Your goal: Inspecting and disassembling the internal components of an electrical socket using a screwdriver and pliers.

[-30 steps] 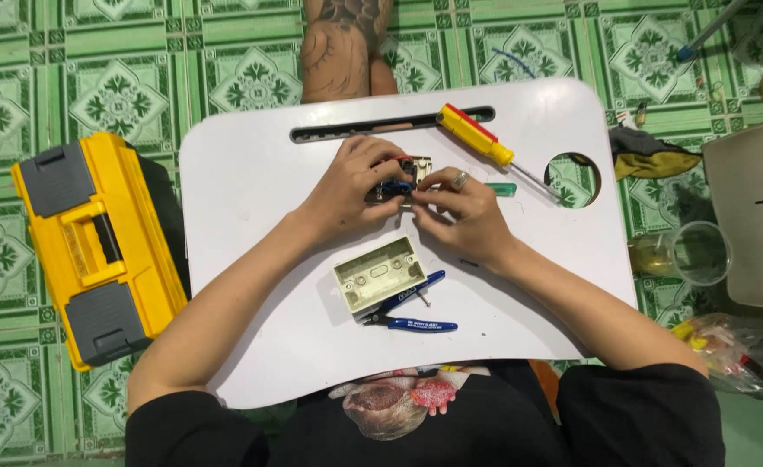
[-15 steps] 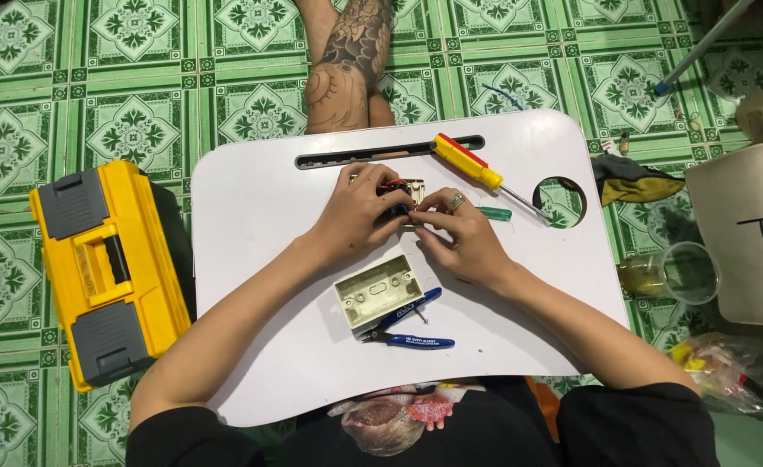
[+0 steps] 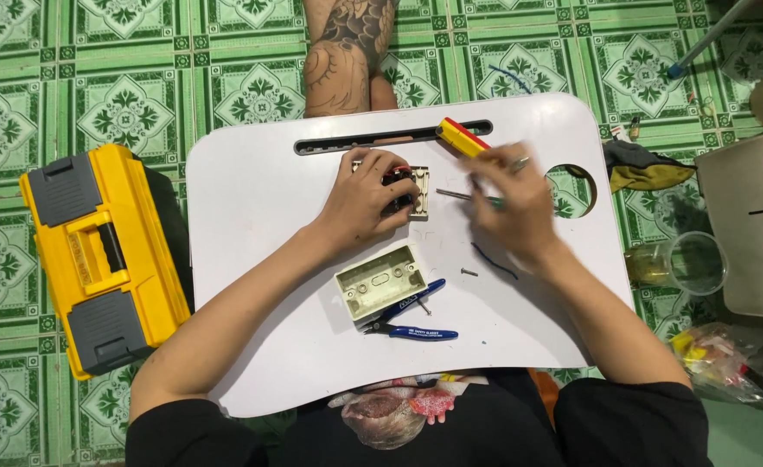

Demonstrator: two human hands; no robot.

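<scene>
My left hand presses on a beige switch plate with dark parts, on the white lap table. My right hand is blurred just to its right, fingers at the lower end of a yellow and red screwdriver. Whether it grips the handle is unclear. A thin tool with a grey shaft and a green handle lies under that hand. A beige wall box sits open side up near me, with blue-handled cutters against it.
A loose screw and a blue wire piece lie on the table. A yellow toolbox stands on the green tiled floor at left. A clear glass and a white bag are at right. A person's tattooed leg is beyond the table.
My right hand left the switch plate and swung right and up to the yellow screwdriver. The left hand stays on the plate. The screw and blue wire now show.
</scene>
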